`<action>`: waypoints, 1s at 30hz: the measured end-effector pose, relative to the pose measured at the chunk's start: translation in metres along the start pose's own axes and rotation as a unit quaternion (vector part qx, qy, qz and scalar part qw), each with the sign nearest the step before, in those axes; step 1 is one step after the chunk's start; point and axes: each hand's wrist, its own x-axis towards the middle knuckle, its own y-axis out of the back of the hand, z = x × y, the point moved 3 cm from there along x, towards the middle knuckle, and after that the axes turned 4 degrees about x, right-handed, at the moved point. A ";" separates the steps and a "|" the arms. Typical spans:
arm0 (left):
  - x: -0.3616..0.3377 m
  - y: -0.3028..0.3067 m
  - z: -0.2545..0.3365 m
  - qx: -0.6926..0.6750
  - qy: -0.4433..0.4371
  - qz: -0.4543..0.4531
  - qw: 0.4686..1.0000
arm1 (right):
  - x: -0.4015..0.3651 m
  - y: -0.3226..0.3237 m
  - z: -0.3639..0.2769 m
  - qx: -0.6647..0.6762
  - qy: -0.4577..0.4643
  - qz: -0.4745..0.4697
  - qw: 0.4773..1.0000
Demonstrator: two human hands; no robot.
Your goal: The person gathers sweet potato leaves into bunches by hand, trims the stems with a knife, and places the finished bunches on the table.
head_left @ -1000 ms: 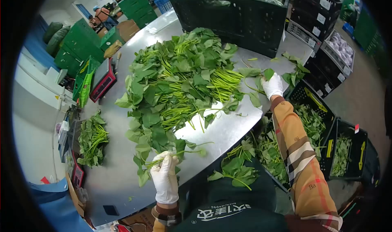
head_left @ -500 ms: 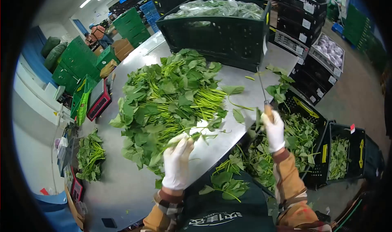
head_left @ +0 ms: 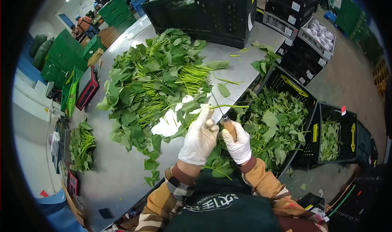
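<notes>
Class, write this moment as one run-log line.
left hand: holds stem | right hand: grips knife | blade: crosses stem in view, contact unclear | leaf pile: on table | crate: beyond leaf pile

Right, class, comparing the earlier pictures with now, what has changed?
The right hand moved leftward and nearer the body; the knife, unseen at first, now shows in its grip. The left hand moved rightward, meeting it. The pile and side bunch stayed put.
</notes>
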 end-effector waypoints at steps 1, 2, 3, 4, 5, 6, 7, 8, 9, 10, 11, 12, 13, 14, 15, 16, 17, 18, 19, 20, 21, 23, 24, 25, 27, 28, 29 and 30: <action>-0.002 -0.002 -0.002 -0.009 0.009 -0.008 1.000 | -0.003 0.005 0.003 -0.038 0.007 0.014 0.999; -0.007 -0.006 -0.001 -0.012 0.010 -0.010 1.000 | -0.007 0.010 0.011 -0.074 0.020 0.027 0.997; -0.015 -0.014 0.003 -0.020 0.016 -0.015 1.000 | -0.008 0.014 0.020 -0.109 0.042 0.041 0.992; -0.017 -0.015 0.006 -0.039 0.006 -0.036 0.999 | -0.013 0.020 0.032 -0.114 0.051 0.067 0.990; -0.020 -0.015 0.009 -0.059 -0.005 -0.057 0.997 | -0.016 0.029 0.048 -0.100 -0.033 0.130 0.986; -0.023 -0.017 0.018 -0.074 -0.017 -0.104 0.992 | -0.017 0.040 0.052 0.022 -0.163 0.172 0.971; -0.023 -0.019 0.025 -0.053 -0.035 -0.108 0.992 | -0.022 0.053 0.069 0.050 -0.170 0.225 0.958; -0.024 -0.020 0.030 -0.035 -0.053 -0.109 0.992 | -0.024 0.066 0.080 0.026 -0.152 0.231 0.961; -0.025 -0.019 0.033 -0.018 -0.070 -0.105 0.992 | -0.022 0.069 0.074 0.011 -0.126 0.220 0.967; -0.025 -0.011 0.034 0.015 -0.095 -0.122 0.988 | -0.016 0.067 0.061 0.004 -0.124 0.193 0.973; -0.027 -0.006 0.034 0.042 -0.131 -0.142 0.980 | -0.011 0.063 0.051 -0.002 -0.122 0.167 0.978; -0.034 -0.001 0.037 0.053 -0.145 -0.127 0.980 | -0.001 0.057 0.050 -0.003 -0.119 0.147 0.982; -0.041 0.005 0.039 0.064 -0.160 -0.112 0.979 | 0.009 0.050 0.049 -0.003 -0.115 0.127 0.985; -0.046 0.017 0.044 0.069 -0.179 -0.122 0.974 | 0.019 0.043 0.049 -0.003 -0.112 0.108 0.988; -0.059 0.023 0.052 0.093 -0.203 -0.072 0.972 | 0.032 0.037 0.051 -0.057 -0.088 0.095 0.990; -0.065 0.040 0.063 0.141 -0.244 -0.063 0.957 | 0.049 0.030 0.055 -0.110 -0.064 0.084 0.988; -0.072 0.057 0.073 0.188 -0.282 -0.051 0.939 | 0.064 0.024 0.057 -0.162 -0.041 0.073 0.983; -0.083 0.067 0.082 0.157 -0.318 0.001 0.935 | 0.078 0.018 0.055 -0.201 -0.066 0.057 0.976; -0.095 0.080 0.092 0.156 -0.339 0.039 0.927 | 0.094 0.014 0.070 -0.272 -0.064 0.046 0.959; -0.103 0.094 0.100 0.160 -0.362 0.071 0.916 | 0.107 0.011 0.082 -0.296 -0.071 0.025 0.952; -0.110 0.110 0.107 0.163 -0.383 0.102 0.903 | 0.117 0.007 0.086 -0.320 -0.079 0.004 0.944; -0.124 0.149 0.118 0.096 -0.364 0.087 0.922 | 0.126 -0.004 0.087 -0.453 -0.011 -0.041 0.891; -0.128 0.168 0.124 0.062 -0.353 0.078 0.930 | 0.134 -0.010 0.089 -0.469 0.008 -0.050 0.882; -0.131 0.185 0.128 0.029 -0.332 0.053 0.941 | 0.136 -0.022 0.078 -0.461 0.063 -0.039 0.884; -0.141 0.215 0.125 -0.042 -0.279 0.014 0.959 | 0.127 -0.044 0.057 -0.448 0.160 -0.024 0.879; -0.140 0.218 0.122 -0.080 -0.255 0.082 0.960 | 0.123 -0.060 0.044 -0.403 0.201 -0.031 0.892; -0.132 0.228 0.117 -0.103 -0.239 0.012 0.966 | 0.119 -0.077 0.034 -0.358 0.237 -0.042 0.902; -0.118 0.249 0.109 -0.129 -0.222 -0.055 0.965 | 0.115 -0.091 0.031 -0.340 0.240 -0.089 0.905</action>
